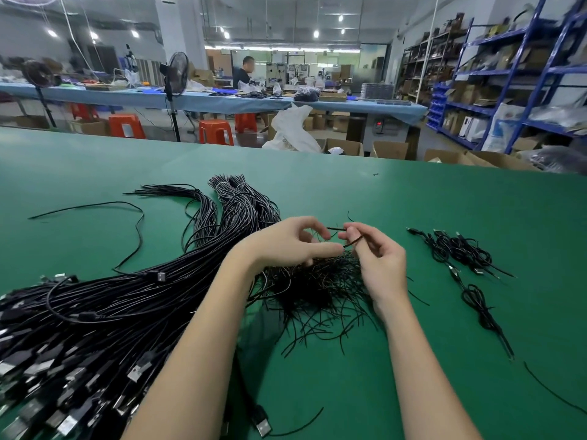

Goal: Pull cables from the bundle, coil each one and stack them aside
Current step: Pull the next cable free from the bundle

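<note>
A thick bundle of black USB cables lies across the left of the green table, its plugs toward me. A loose heap of short black twist ties sits in the middle. Above that heap my left hand and my right hand meet. Both pinch one short black tie between fingertips. Part of the heap is hidden behind my hands. Several coiled cables lie to the right.
One loose cable snakes across the table at the left. A single USB plug lies near the front edge. A stray tie lies at the right. Beyond the table stand orange stools, a fan, boxes and blue shelving.
</note>
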